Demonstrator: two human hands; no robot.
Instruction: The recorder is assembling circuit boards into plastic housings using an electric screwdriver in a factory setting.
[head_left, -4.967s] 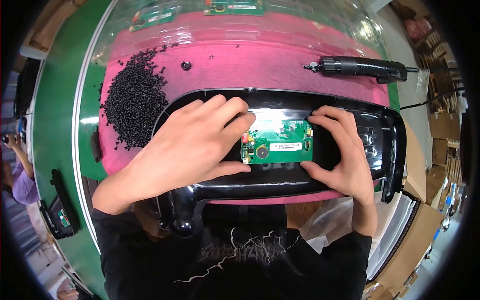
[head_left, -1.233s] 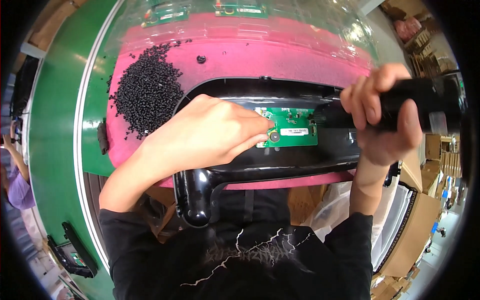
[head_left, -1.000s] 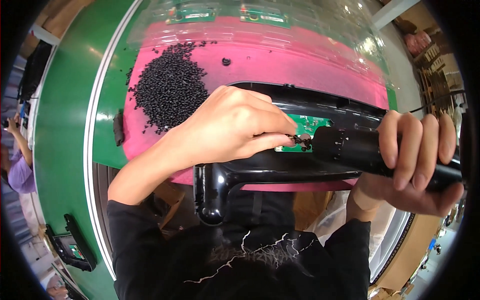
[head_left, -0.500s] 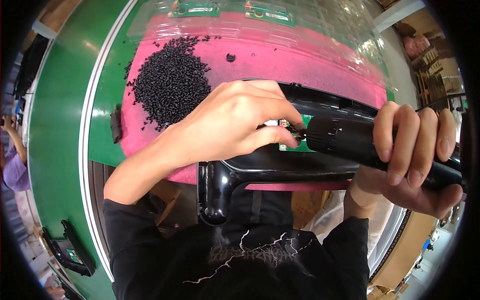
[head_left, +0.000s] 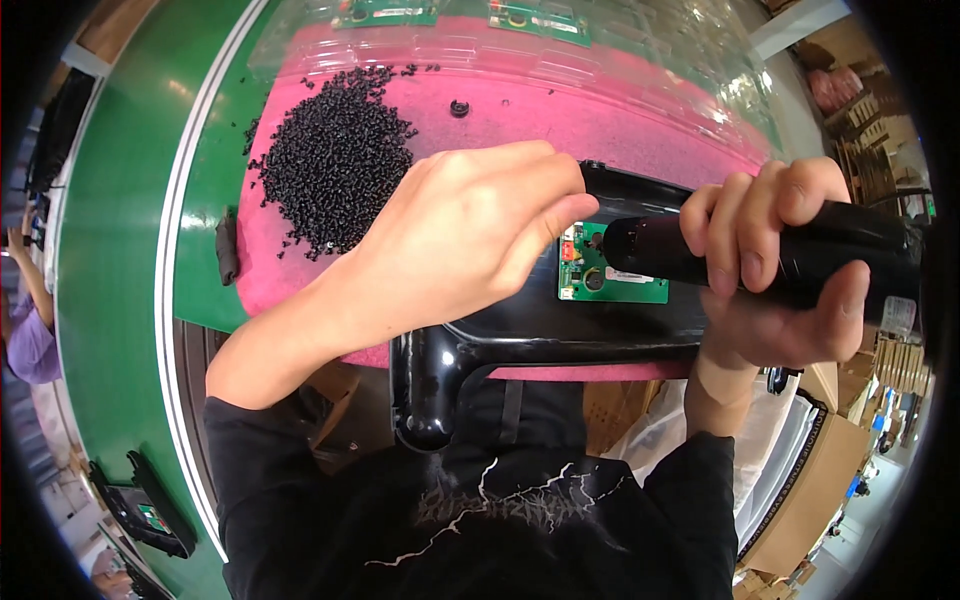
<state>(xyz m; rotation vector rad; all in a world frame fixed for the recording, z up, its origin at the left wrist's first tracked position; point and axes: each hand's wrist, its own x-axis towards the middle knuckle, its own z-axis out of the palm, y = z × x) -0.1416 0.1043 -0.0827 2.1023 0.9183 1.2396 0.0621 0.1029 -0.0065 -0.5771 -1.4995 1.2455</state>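
Note:
A black electric screwdriver (head_left: 655,248) is gripped in my right hand (head_left: 765,235), its front end over the green circuit board (head_left: 620,288). The board lies inside a glossy black plastic housing (head_left: 560,335) in front of me. My left hand (head_left: 480,225) hovers over the housing, just left of the board and apart from the screwdriver. Thumb and fingers are pinched together there; whatever they may hold is hidden. Left of that hand spreads a large pile of small black screws (head_left: 335,160). The screwdriver's tip and the point beneath it cannot be made out.
A pink mat (head_left: 480,130) covers part of the green table (head_left: 130,220). Clear plastic trays (head_left: 620,70) holding green boards stand at the back. A small black ring (head_left: 459,108) and a dark roll (head_left: 228,250) lie nearby. Another housing (head_left: 145,510) sits lower left; a co-worker's arm (head_left: 38,285) shows far left.
My left hand has drawn up and slightly left, away from the screwdriver's front end. The screwdriver and my right hand have shifted up and left, and more of the circuit board shows.

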